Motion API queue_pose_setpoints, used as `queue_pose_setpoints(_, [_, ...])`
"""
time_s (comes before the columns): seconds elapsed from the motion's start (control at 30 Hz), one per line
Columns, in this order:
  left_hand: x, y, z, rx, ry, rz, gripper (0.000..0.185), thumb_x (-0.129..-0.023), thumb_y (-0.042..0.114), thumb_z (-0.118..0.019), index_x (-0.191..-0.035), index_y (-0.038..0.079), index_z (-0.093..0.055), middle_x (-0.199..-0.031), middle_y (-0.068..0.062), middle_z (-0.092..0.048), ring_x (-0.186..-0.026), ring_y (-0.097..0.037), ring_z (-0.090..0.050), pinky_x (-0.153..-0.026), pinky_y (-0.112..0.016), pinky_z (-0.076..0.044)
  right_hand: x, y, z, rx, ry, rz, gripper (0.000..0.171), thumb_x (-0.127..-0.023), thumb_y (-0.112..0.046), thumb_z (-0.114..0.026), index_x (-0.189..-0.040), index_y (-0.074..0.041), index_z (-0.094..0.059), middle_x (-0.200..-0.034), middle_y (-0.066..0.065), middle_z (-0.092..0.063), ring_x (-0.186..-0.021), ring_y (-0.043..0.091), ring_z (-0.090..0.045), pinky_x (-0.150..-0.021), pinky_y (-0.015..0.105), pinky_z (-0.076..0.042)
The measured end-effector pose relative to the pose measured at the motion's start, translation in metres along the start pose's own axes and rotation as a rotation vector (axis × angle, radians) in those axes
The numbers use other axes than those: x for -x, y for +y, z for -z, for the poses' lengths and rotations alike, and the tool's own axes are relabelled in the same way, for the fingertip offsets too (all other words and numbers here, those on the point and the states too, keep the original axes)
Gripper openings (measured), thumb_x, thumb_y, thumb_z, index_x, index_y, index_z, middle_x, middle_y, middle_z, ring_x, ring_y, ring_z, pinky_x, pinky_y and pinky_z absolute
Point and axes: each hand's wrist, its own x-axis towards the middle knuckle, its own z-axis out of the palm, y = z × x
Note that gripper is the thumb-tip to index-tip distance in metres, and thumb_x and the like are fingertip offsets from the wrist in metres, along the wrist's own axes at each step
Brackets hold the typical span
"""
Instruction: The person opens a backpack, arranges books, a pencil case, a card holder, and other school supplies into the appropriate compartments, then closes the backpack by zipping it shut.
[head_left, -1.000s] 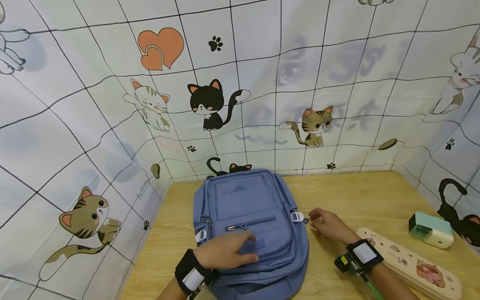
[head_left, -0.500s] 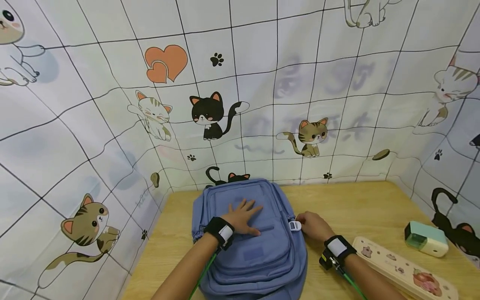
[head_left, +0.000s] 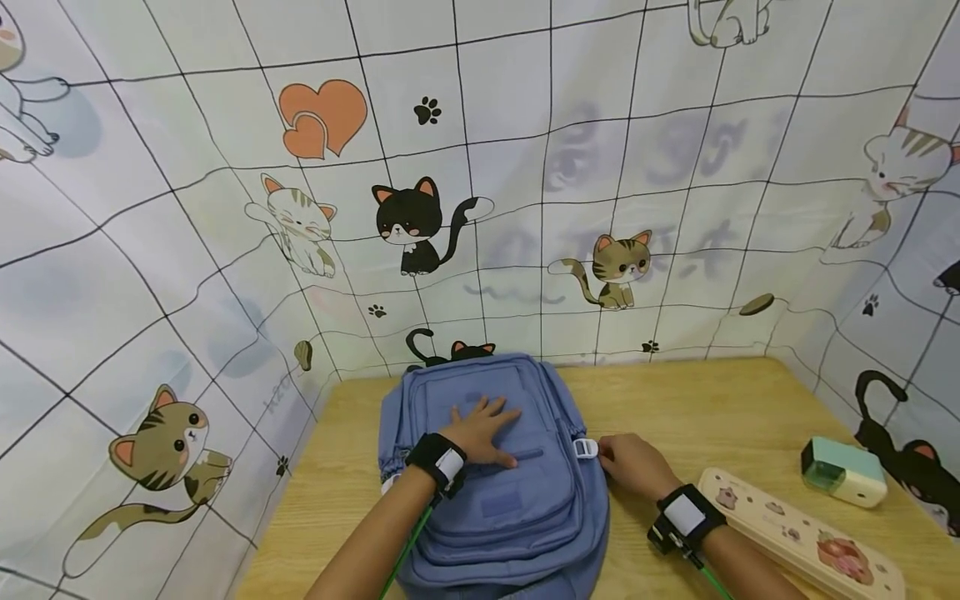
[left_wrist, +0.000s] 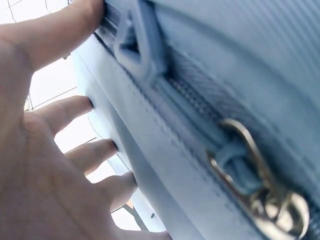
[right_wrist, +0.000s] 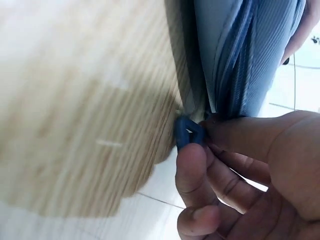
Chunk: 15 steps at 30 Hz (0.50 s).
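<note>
Left hand has shifted up from the lower front of the blue backpack to its middle since one second ago; right hand now sits closer to the white side buckle. Pose: left fingers splayed, fingertips against the front panel, gripping nothing. Right thumb and index finger pinch a blue triangular pull at the bag's side; its attachment point is too blurred to tell. Materials: ribbed, stitched cloth; gold-coloured metal zipper slider; plastic-looking buckle. Backpack lies on the wood-grain table, left of a long cream case and a teal-and-cream box, all keeping their earlier places.
</note>
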Motion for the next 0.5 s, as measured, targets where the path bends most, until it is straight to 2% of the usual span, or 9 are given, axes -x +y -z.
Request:
queue_pose_setpoints(0.23, [-0.002,-0.003,-0.001,-0.013,0.004,0.017,0.089,-0.092,0.052,-0.081,-0.167,0.029,-0.039,-0.178,-0.005,-0.024,-0.167,-0.036,-0.016,-0.122,-0.083,-0.012,0.022,-0.009,0.005,0.058,-0.029,-0.033,0.018,-0.096,-0.009,-0.076,-0.081,-0.019,-0.072,-0.070,-0.010,-0.059,-0.064,0.008,-0.049,-0.057,0.027,-0.041])
queue_pose_setpoints(0.5, [-0.007,-0.004,-0.001,0.005,-0.006,0.016,0.090,-0.091,0.052,-0.082,-0.167,0.031,-0.037,-0.179,-0.003,-0.022,-0.167,-0.035,-0.013,-0.123,-0.083,-0.010,0.048,-0.017,0.008,0.047,-0.075,-0.067,0.018,-0.095,-0.011,-0.076,-0.080,-0.020,-0.073,-0.068,-0.011,-0.058,-0.061,0.007,-0.048,-0.055,0.026,-0.040])
